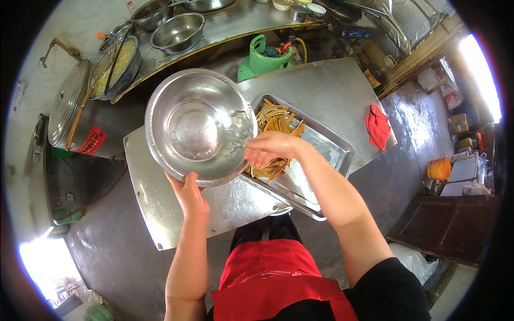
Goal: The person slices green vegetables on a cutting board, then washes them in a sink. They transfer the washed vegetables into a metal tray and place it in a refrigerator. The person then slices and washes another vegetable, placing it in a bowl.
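My left hand (188, 198) grips the near rim of a large stainless steel bowl (196, 124), thumb over the edge. The bowl is tilted, and its inside shows a wet sheen with no food visible. At the bowl's right rim is my right hand (269, 149), palm turned up and fingers partly curled; it looks wet, and whether it touches the rim I cannot tell. Beneath and beside that hand, brown food strips (277, 122) lie heaped at the left end of a rectangular metal tray (348, 154).
The tray rests on a metal-topped table (168, 216) with a red cloth (377, 127) near its right corner. Beyond stand a green gas cylinder (265, 60) and a counter with an empty metal bowl (178, 33). A large lidded pot (68, 108) stands at the left.
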Demonstrator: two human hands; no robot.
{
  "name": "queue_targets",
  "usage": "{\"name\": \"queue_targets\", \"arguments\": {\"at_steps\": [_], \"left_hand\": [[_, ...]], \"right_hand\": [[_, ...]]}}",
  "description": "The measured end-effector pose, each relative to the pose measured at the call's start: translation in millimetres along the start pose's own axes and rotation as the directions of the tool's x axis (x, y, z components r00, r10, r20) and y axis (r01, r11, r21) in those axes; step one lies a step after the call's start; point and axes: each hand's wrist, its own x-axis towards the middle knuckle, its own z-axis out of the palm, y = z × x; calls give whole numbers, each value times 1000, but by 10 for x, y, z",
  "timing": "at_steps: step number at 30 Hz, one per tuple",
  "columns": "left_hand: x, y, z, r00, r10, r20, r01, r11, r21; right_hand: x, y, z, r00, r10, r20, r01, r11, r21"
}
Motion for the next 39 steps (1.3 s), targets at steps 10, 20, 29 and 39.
{"name": "queue_targets", "arguments": {"at_steps": [10,20,29,39], "left_hand": [[105,118,-228,999,-32,44,34,998,-43],[-622,-276,379,969,-184,166,187,982,0],[-2549,-1483,1992,798,-396,454,450,893,-11],[-4270,-2881,4753,474,-556,683,502,808,309]], "right_hand": [[-125,291,-819,781,-205,-589,-317,683,-658],[-1457,468,-1118,656,-344,-672,113,925,-363],[-3638,1211,-1624,695,-310,-649,171,948,-269],[-5720,2826,-3370,542,-376,-751,-504,570,-649]]}}
